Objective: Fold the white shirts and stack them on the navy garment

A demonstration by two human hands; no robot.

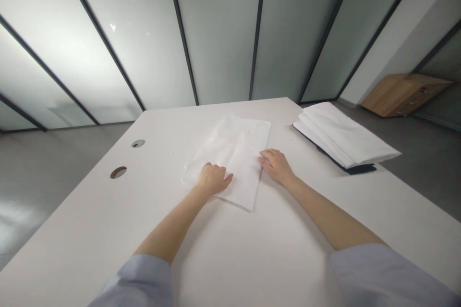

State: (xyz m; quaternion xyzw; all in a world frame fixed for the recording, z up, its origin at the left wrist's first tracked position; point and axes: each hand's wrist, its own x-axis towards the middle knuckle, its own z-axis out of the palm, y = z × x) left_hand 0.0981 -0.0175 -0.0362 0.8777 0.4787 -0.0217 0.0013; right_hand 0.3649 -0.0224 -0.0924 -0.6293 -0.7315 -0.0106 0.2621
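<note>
A thin white folded sheet [239,153] lies flat on the white table [230,254] in front of me. Its left edge looks glossy and see-through, like plastic; whether it is cloth or a bag I cannot tell. My left hand [212,179] rests on its lower left part, fingers bent downward and thumb held apart, with the fingertips partly hidden. At the sheet's right edge, my right hand [276,165] has its thumb and fingers closed around the border.
To the right, a stack of folded white sheets [347,131] lies on a dark flat item [362,169] near the table's edge. Two round holes, one a cable hole [118,172], pierce the left side. Frosted glass panels [219,28] stand behind; a wooden cabinet [399,93] is at far right.
</note>
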